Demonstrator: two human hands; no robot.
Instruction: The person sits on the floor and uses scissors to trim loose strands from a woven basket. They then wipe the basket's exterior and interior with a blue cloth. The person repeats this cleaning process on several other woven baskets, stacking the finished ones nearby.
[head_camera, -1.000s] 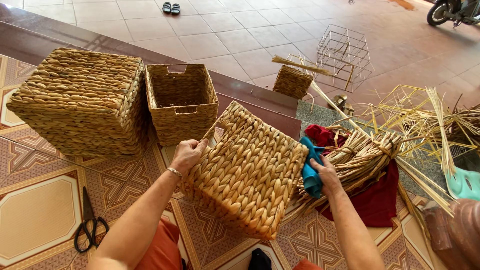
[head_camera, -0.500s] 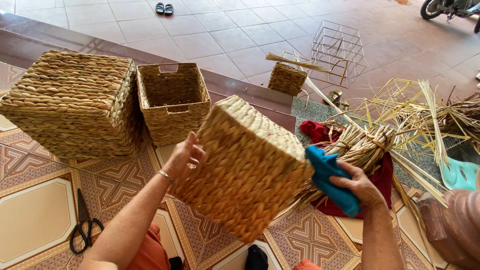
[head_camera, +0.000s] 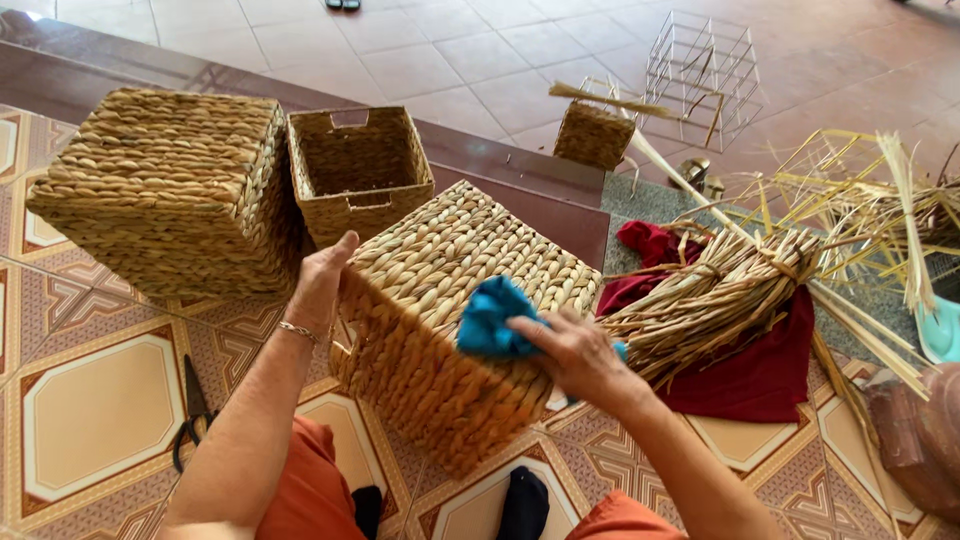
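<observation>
The woven basket sits tilted on the tiled floor at my knees. My left hand lies open against its side. My right hand presses a blue cloth onto it, fingers closed on the cloth. Straw bundle lies just right.

Left of the tipped woven basket, bare tiles offer passage down to the scissors; behind it two baskets crowd close; right, a straw bundle blocks
</observation>
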